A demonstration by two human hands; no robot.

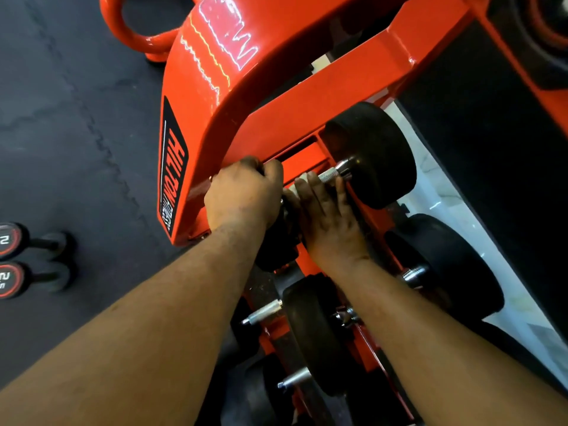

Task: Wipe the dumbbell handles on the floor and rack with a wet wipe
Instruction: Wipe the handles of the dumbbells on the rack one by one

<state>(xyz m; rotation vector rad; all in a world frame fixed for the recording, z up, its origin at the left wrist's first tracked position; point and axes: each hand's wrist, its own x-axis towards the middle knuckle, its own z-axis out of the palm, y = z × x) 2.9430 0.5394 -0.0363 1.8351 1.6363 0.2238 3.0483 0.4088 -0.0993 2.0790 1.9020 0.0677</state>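
While both bare arms reach forward and down, the hands meet at the top tier of a glossy orange steel dumbbell rack (276, 96). Left hand (242, 195) is curled into a closed fist at the near end of a black rubber-headed dumbbell with a knurled chrome handle (330, 174); the fist covers that near head, so exactly what the fingers clamp cannot be told. Right hand (329, 216) is wrapped over the same handle, fingers folded across the top, thumb on the far side. A small pale sliver, apparently the white wet wipe (300, 178), shows at the fingertips between hand and bar; most of it is hidden. Only a short stretch of bare chrome shows between the right fingers and the far black head (378, 155), which sits in the rack cradle.

Lower tiers: more black dumbbells (310, 339) with chrome handles, stacked below and toward the camera, one (445, 265) just right of the right wrist. A black label with orange lettering (172, 167) runs down the rack's left face.

Dark rubber floor (76, 118) at left. Two small black dumbbells with red-ringed end caps (18, 259) lie side by side there, well apart from the rack, untouched. White surface (455, 204) behind the rack at right.
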